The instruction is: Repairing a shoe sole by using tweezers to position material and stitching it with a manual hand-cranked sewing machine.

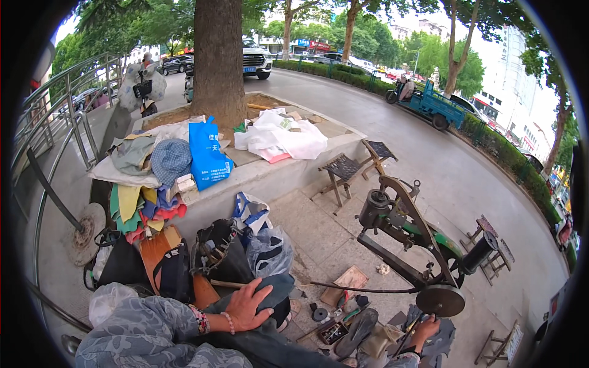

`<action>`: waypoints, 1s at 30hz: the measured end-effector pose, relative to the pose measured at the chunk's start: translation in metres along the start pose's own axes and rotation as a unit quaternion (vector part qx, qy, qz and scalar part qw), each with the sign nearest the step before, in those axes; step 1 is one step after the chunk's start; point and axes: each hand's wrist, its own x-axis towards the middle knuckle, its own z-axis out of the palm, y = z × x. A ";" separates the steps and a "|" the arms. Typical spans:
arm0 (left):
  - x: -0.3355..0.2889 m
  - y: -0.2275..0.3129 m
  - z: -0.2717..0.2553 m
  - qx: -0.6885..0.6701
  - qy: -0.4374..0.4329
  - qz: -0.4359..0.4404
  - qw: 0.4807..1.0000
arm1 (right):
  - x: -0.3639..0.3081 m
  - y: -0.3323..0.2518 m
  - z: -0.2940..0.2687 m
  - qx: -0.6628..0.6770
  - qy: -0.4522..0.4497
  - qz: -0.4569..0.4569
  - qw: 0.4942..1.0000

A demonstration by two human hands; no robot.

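My left hand [246,308] lies flat on my knee, fingers spread, a beaded bracelet at its wrist. On the right, my right hand [424,332] is low beside the rim of a dark round wheel [440,300]. Its fingers are closed, and what they grip is too small to make out. The wheel belongs to a black and green hand-cranked sewing machine [423,230] standing on the paving. Between my hands lie a dark shoe [358,332], a small wooden box of little parts [333,332] and scraps of dark material [438,343].
Bags [224,248] crowd the ground at my left, below a stone ledge [294,162] with cloths and a blue bag [208,154]. Folding stools [341,172] stand ahead and right of the machine. A tree trunk [219,61] rises from the planter. A blue cargo tricycle [432,103] is parked beyond.
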 end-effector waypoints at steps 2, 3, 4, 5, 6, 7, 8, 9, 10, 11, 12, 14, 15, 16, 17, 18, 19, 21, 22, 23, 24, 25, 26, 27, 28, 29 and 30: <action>0.002 -0.002 -0.001 0.001 -0.006 -0.011 1.000 | 0.001 0.004 0.004 -0.010 0.011 -0.004 1.000; 0.002 -0.004 0.000 -0.005 -0.005 -0.011 1.000 | 0.002 0.004 0.003 -0.020 0.026 -0.008 0.999; 0.002 -0.006 0.001 -0.012 -0.004 -0.012 1.000 | 0.005 0.006 0.001 -0.059 0.059 -0.046 0.995; 0.002 -0.006 -0.001 -0.011 -0.003 -0.015 1.000 | 0.003 -0.001 -0.001 -0.059 0.056 -0.048 0.996; 0.001 -0.007 -0.003 -0.011 -0.005 -0.024 1.000 | 0.000 -0.012 -0.004 -0.064 0.077 -0.064 0.993; 0.000 -0.010 -0.004 -0.012 -0.008 -0.034 0.999 | -0.005 -0.025 -0.009 -0.068 0.098 -0.081 0.990; 0.000 -0.014 -0.004 -0.014 -0.008 -0.038 0.999 | -0.012 -0.043 -0.017 -0.046 0.086 -0.088 0.991; 0.000 -0.014 -0.004 -0.019 -0.007 -0.032 0.999 | -0.005 -0.036 -0.022 -0.042 0.090 -0.084 0.991; 0.001 -0.014 -0.004 -0.024 -0.007 -0.026 0.999 | 0.009 -0.026 -0.028 -0.037 0.122 -0.090 0.988; 0.001 -0.017 -0.004 -0.026 -0.007 -0.027 0.999 | 0.013 -0.030 -0.031 -0.036 0.150 -0.100 0.983; 0.001 -0.019 -0.005 -0.030 -0.008 -0.028 0.999 | 0.014 -0.037 -0.034 -0.041 0.142 -0.099 0.984; 0.002 -0.022 -0.006 -0.036 -0.009 -0.028 0.999 | 0.019 -0.036 -0.034 -0.057 0.151 -0.111 0.981; 0.003 -0.022 -0.007 -0.040 -0.009 -0.030 0.999 | 0.020 -0.036 -0.035 -0.070 0.159 -0.122 0.977; 0.003 -0.023 -0.008 -0.044 -0.009 -0.031 0.998 | 0.019 -0.034 -0.034 -0.071 0.160 -0.122 0.977; 0.003 -0.023 -0.006 -0.046 -0.009 -0.032 0.998 | 0.016 -0.035 -0.032 -0.075 0.151 -0.136 0.976; 0.002 -0.024 -0.005 -0.044 -0.008 -0.032 0.998 | 0.011 -0.036 -0.030 -0.079 0.142 -0.149 0.975; 0.001 -0.024 -0.004 -0.041 -0.008 -0.033 0.999 | 0.003 -0.036 -0.027 -0.079 0.142 -0.151 0.975; 0.003 -0.021 -0.005 -0.043 -0.007 -0.027 0.999 | -0.013 -0.032 -0.022 -0.140 0.127 -0.134 0.973; 0.005 -0.020 -0.005 -0.045 -0.008 -0.022 0.999 | -0.012 -0.009 -0.013 -0.116 0.092 -0.161 0.976; 0.006 -0.019 -0.004 -0.046 -0.009 -0.017 0.999 | -0.013 0.008 -0.007 -0.092 0.055 -0.188 0.976; 0.002 -0.019 -0.002 -0.041 -0.005 -0.026 0.999 | -0.029 -0.016 0.000 -0.092 0.048 -0.192 0.976; 0.001 -0.020 0.000 -0.037 -0.003 -0.031 0.999 | -0.064 -0.067 0.003 -0.059 -0.061 -0.037 0.996; 0.001 -0.020 0.001 -0.039 -0.004 -0.028 0.999 | -0.082 -0.095 0.000 -0.023 -0.160 0.120 0.979; 0.001 -0.019 0.000 -0.039 -0.003 -0.026 0.999 | -0.081 -0.093 -0.001 -0.021 -0.158 0.122 0.980; 0.001 -0.017 0.000 -0.039 -0.002 -0.024 0.999 | -0.078 -0.089 0.001 -0.016 -0.132 0.115 0.984; 0.001 -0.016 0.000 -0.037 -0.002 -0.021 0.999 | -0.075 -0.082 0.005 -0.010 -0.107 0.108 0.988; 0.000 -0.015 -0.001 -0.036 -0.003 -0.021 0.999 | -0.058 -0.059 0.005 -0.007 -0.105 0.110 0.988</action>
